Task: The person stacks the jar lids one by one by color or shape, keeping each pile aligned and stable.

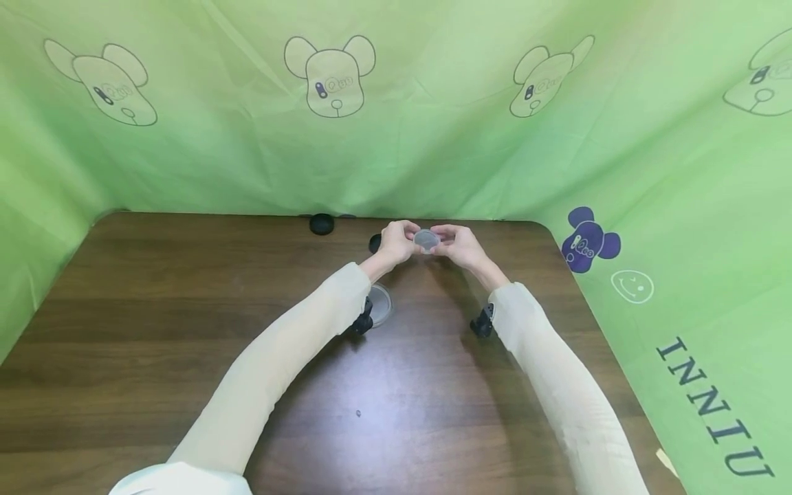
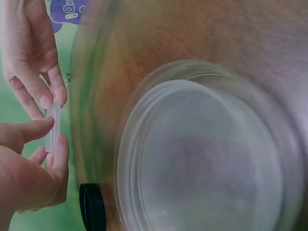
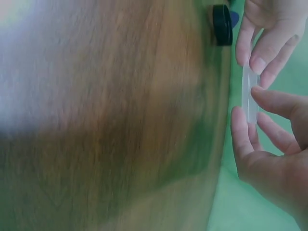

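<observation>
Near the table's far edge, both hands hold one small translucent round lid [image 1: 426, 240] between them. My left hand [image 1: 396, 242] pinches its left side between thumb and fingers, and my right hand [image 1: 460, 245] pinches the opposite side. Both wrist views show the lid [image 2: 52, 137] edge-on, raised above the table, with fingertips at its two ends. A clear round tub [image 1: 381, 306] rests on the table beneath the left wrist, partly hidden by the sleeve and wrist camera. Just beside the left hand lies a black round cap [image 1: 375, 243], partly covered by that hand.
A second black round cap [image 1: 322, 224] lies at the back edge, farther left. The brown wooden table [image 1: 185, 330] is bounded by a green printed curtain [image 1: 421, 151] behind and at both sides. A small dark speck [image 1: 358, 413] shows on the tabletop.
</observation>
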